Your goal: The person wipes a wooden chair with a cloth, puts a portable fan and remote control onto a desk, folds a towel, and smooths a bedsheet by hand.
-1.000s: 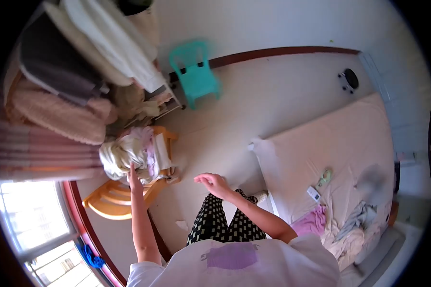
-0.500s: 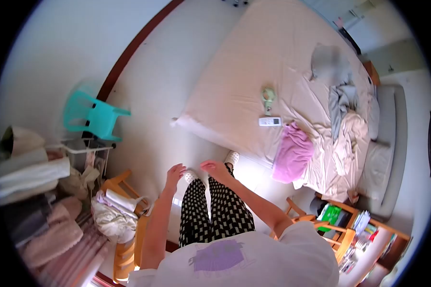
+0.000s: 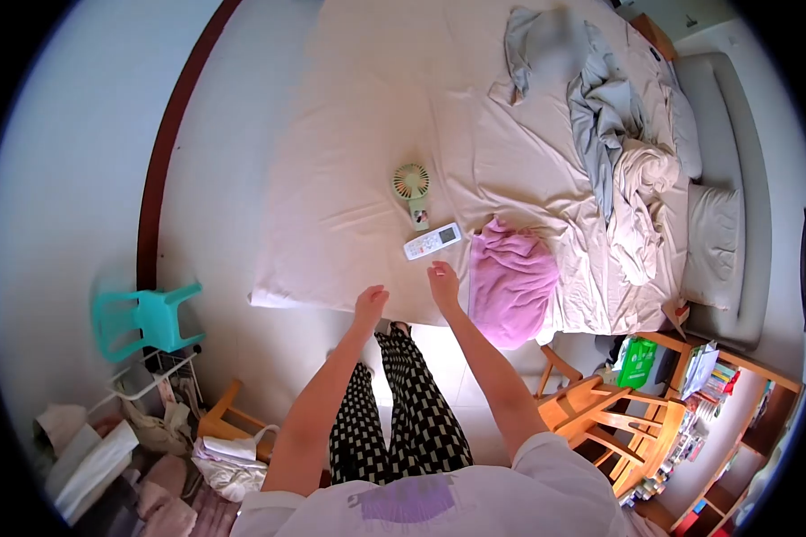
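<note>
My left hand point(image 3: 370, 304) hangs over the near edge of the bed, its fingers loosely bent and holding nothing I can see. Level with it, my right hand point(image 3: 442, 285) is just short of a white remote control point(image 3: 433, 241), not visibly touching it; its fingers are also loosely curled with no object showing. The remote lies tilted on the beige bed sheet point(image 3: 331, 215), its grey screen at the upper right. Just beyond it lies a green handheld fan point(image 3: 412, 190). A crumpled pink towel point(image 3: 515, 282) rests to the right of my right hand.
Grey and beige bedding point(image 3: 609, 116) is bunched toward the pillow point(image 3: 713, 242) and headboard. A wooden chair point(image 3: 591, 416) and a bookshelf stand at the right. On the left are a turquoise plastic chair point(image 3: 157, 322), a white rack, and piled clothes and bags point(image 3: 228, 465).
I have stepped forward, and the view has shifted toward the bed. Both hands have moved from above the floor to the bed's edge, close to the remote. The remote, fan and towel remain on the bed.
</note>
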### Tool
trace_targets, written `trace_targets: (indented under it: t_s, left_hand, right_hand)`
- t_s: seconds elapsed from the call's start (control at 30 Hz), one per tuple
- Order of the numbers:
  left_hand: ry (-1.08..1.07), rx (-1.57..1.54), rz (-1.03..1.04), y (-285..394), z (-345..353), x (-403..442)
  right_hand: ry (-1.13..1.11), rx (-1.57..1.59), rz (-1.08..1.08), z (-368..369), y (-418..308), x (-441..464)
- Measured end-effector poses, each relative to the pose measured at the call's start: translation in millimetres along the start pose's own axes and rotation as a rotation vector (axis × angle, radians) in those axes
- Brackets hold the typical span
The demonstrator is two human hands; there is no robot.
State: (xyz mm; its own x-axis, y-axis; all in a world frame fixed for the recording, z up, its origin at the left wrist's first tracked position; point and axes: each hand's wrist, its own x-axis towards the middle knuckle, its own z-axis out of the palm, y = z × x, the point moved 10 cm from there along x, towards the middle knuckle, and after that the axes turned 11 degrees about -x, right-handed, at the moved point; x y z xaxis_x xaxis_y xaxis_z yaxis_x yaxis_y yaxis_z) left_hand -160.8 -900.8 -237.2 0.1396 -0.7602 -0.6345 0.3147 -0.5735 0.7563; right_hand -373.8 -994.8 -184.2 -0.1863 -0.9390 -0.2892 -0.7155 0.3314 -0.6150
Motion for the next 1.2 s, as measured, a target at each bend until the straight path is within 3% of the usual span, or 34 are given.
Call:
trace_targets:
  t_s: [0.03, 0.1, 0.23, 0.3, 0.37, 0.47, 0.57, 0.73, 0.8, 0.83, 0.9, 0.97, 1.03, 1.13, 1.2]
  left_hand:
    - [0.022, 0.131, 0.084, 9, 12, 16]
    - [0.034, 0.197, 0.117, 30, 40, 42]
    - [0.136, 0.302, 0.237, 60, 80, 94]
    - [0.172, 0.325, 0.254, 58, 95, 120]
    - [0.204, 0.350, 0.272, 57, 106, 141]
    - [0.256, 0.443, 0.309, 65, 121, 160]
    - [0.361, 0.567, 0.318, 68, 119, 172]
    - [0.331, 0.702, 0.188, 63, 112, 190]
    - [0.189, 0.774, 0.188, 54, 115, 195]
    - [0.177, 0.724, 0.237, 80, 124, 172]
    - [0.088, 0.920, 0.252, 54, 110, 177]
    - [0.010, 0.552, 0.124, -5, 70, 186]
    - [0.054, 0.678, 0.183, 16, 71, 154]
    - [-0.012, 0.642, 0.233, -41, 59, 194]
    - [-0.002, 0.717, 0.177, -26, 82, 193]
  right_hand:
    - [0.001, 0.002, 0.017, 10, 16, 16]
    - [0.053, 0.014, 0.308, 26, 73, 44]
    - [-0.010, 0.042, 0.416, 64, 97, 66]
    - [-0.087, 0.222, 0.277, 91, 89, 78]
    - [-0.021, 0.153, 0.226, 74, 62, 81]
    - [0.055, 0.030, 0.381, 84, 72, 81]
    - [-0.037, 0.011, 0.566, 86, 70, 78]
    - [0.132, -0.002, 0.524, 69, 65, 82]
    - [-0.077, 0.002, 0.419, 85, 74, 89]
    - [-0.061, 0.012, 0.428, 88, 90, 87]
    - [-0.038, 0.112, 0.295, 93, 103, 87]
    - [-0.050, 0.160, 0.338, 58, 96, 63]
    - [-0.038, 0.220, 0.385, 34, 99, 37]
    - [-0.153, 0.185, 0.557, 21, 112, 0]
    - [-0.289, 0.441, 0.647, 13, 104, -21]
